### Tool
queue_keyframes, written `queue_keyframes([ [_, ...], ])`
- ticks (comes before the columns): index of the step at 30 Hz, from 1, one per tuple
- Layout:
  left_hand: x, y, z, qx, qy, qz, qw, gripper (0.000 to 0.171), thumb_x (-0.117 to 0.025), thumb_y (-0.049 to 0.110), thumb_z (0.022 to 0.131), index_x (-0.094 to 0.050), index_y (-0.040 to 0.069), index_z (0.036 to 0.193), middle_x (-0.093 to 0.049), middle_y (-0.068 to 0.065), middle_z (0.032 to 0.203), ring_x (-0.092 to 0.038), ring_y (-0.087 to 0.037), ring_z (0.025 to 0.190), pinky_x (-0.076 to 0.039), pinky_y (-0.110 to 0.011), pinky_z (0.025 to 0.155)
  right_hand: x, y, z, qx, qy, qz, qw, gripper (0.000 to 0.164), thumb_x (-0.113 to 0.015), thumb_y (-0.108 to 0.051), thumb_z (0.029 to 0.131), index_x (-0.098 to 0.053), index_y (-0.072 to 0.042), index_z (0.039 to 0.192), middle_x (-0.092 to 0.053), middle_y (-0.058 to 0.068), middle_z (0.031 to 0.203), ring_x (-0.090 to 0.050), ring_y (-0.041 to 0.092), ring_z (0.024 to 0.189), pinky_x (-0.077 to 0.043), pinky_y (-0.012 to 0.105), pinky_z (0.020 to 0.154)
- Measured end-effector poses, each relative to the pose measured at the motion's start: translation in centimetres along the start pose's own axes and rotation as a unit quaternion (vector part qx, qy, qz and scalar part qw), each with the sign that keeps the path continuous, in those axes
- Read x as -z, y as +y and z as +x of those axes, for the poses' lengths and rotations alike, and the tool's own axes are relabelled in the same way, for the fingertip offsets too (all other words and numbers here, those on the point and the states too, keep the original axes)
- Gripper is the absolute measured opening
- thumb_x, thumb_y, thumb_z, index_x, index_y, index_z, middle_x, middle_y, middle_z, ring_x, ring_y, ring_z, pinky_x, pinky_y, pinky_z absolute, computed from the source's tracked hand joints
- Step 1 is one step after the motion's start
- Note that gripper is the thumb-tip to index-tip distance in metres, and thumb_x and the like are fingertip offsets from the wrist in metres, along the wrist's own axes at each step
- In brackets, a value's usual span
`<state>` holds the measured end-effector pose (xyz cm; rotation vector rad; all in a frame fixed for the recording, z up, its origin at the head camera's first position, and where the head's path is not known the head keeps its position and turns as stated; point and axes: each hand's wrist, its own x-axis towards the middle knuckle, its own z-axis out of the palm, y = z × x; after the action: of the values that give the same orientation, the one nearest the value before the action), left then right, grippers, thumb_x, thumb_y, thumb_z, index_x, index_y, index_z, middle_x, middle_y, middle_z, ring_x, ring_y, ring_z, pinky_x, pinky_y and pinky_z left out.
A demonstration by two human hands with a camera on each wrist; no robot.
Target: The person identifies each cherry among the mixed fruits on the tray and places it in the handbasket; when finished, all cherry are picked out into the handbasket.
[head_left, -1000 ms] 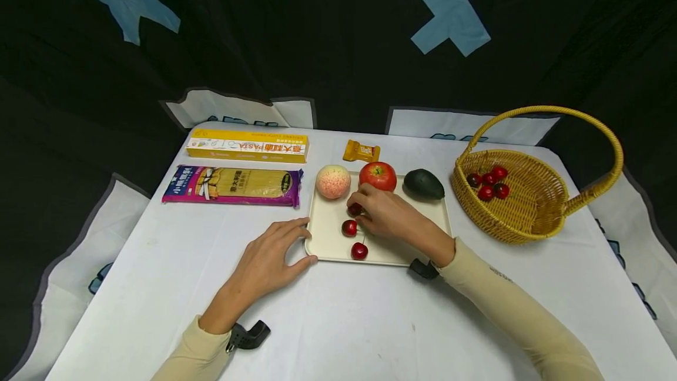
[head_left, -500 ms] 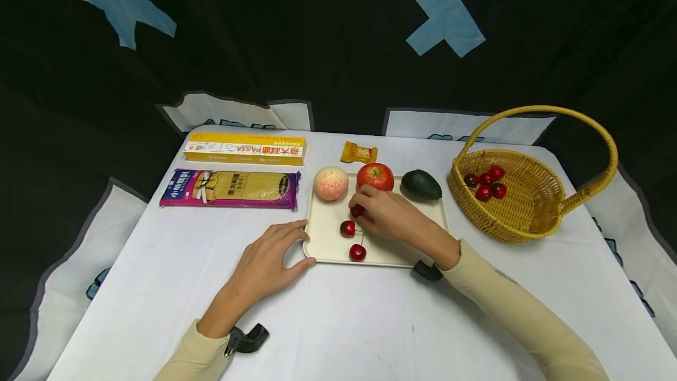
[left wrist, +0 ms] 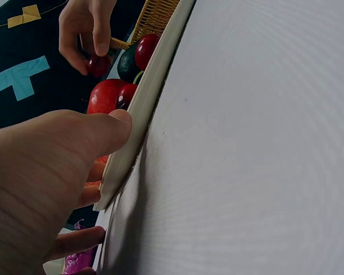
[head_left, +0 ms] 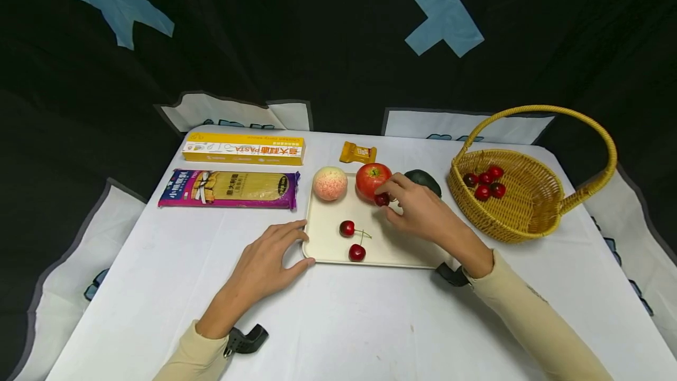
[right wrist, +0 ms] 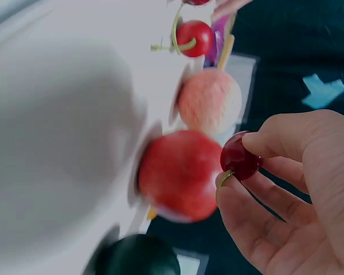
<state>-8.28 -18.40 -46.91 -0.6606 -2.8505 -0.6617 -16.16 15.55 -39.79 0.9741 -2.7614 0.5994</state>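
Observation:
My right hand (head_left: 420, 210) pinches a dark red cherry (right wrist: 241, 156) by thumb and fingertips, its green stem showing in the right wrist view. The held cherry is above the cream tray (head_left: 330, 246), just in front of the red apple (head_left: 372, 179). Two more cherries with stems lie on the tray, one cherry (head_left: 347, 228) behind the other cherry (head_left: 357, 253). My left hand (head_left: 267, 257) rests at the tray's front left corner. Its thumb touches the rim, as the left wrist view shows, and its fingers are loosely extended.
A peach (head_left: 330, 183) and an avocado (head_left: 423, 181) sit along the tray's back. To the right stands a wicker basket (head_left: 529, 199) with several cherries and a tall handle. A pasta box (head_left: 243, 149), a purple pasta packet (head_left: 230, 189) and a small wrapped snack (head_left: 358, 152) lie behind.
My right hand has lifted a cherry from the tray and moved it to the right, in front of the apple. The left hand stays at the tray corner.

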Motion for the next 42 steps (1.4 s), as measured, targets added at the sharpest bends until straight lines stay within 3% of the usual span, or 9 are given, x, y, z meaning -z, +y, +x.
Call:
queue_keyframes([
  [6, 0.0, 0.0, 0.0, -0.001, 0.002, -0.002, 1.0, 0.044, -0.086, 0.049, 0.09, -0.075, 0.019, 0.12, -0.061, -0.003, 0.156, -0.06, -0.03, 0.138, -0.06, -0.055, 0.1, 1.3, 1.6, -1.3, -0.019, 0.02, 0.01, 1.0, 0.03, -0.081, -0.007, 0.092, -0.072, -0.007, 0.121, -0.069, 0.011, 0.119, -0.073, 0.025, 0.092, -0.063, 0.037, 0.075],
  [15, -0.1, 0.0, 0.0, -0.001, 0.001, -0.003, 1.0, 0.044, -0.086, 0.049, 0.09, -0.075, 0.02, 0.12, -0.061, -0.002, 0.156, -0.059, -0.03, 0.138, -0.06, -0.055, 0.1, 3.2, 3.5, -2.9, -0.085, 0.054, 0.009, 0.995, 0.03, -0.081, -0.003, 0.091, -0.073, -0.005, 0.121, -0.07, 0.015, 0.118, -0.073, 0.031, 0.094, -0.064, 0.049, 0.076],
  [23, 0.0, 0.1, 0.1, -0.001, 0.0, -0.005, 1.0, 0.043, -0.086, 0.049, 0.09, -0.075, 0.019, 0.12, -0.061, -0.003, 0.155, -0.06, -0.029, 0.138, -0.06, -0.055, 0.1, 4.6, 5.7, -4.3, -0.108, 0.106, 0.0, 0.988, 0.031, -0.081, 0.001, 0.089, -0.075, -0.005, 0.118, -0.069, 0.014, 0.109, -0.065, 0.029, 0.083, -0.056, 0.041, 0.068],
  [27, 0.1, 0.0, 0.0, 0.0, 0.002, -0.005, 1.0, 0.044, -0.086, 0.049, 0.09, -0.074, 0.019, 0.12, -0.061, -0.003, 0.155, -0.059, -0.03, 0.138, -0.06, -0.055, 0.1, 5.5, 6.8, -4.8, -0.123, 0.119, 0.009, 0.985, 0.03, -0.081, 0.001, 0.09, -0.074, -0.002, 0.119, -0.07, 0.015, 0.114, -0.068, 0.031, 0.091, -0.059, 0.045, 0.075],
  [32, 0.1, 0.1, 0.1, 0.001, 0.004, -0.006, 1.0, 0.045, -0.087, 0.049, 0.09, -0.074, 0.019, 0.121, -0.061, -0.003, 0.155, -0.06, -0.03, 0.137, -0.06, -0.056, 0.099, 6.6, 8.5, -5.4, -0.165, 0.113, 0.007, 0.98, 0.031, -0.078, -0.003, 0.094, -0.073, -0.002, 0.124, -0.068, 0.016, 0.119, -0.07, 0.033, 0.095, -0.059, 0.045, 0.078],
  [42, 0.0, 0.0, 0.0, 0.001, 0.0, -0.008, 1.0, 0.045, -0.086, 0.049, 0.09, -0.075, 0.019, 0.122, -0.061, -0.002, 0.156, -0.06, -0.031, 0.138, -0.06, -0.057, 0.098, 6.6, 12.2, -7.3, -0.246, 0.07, 0.006, 0.967, 0.038, -0.075, -0.006, 0.098, -0.066, 0.0, 0.134, -0.062, 0.025, 0.132, -0.065, 0.043, 0.106, -0.058, 0.061, 0.087],
])
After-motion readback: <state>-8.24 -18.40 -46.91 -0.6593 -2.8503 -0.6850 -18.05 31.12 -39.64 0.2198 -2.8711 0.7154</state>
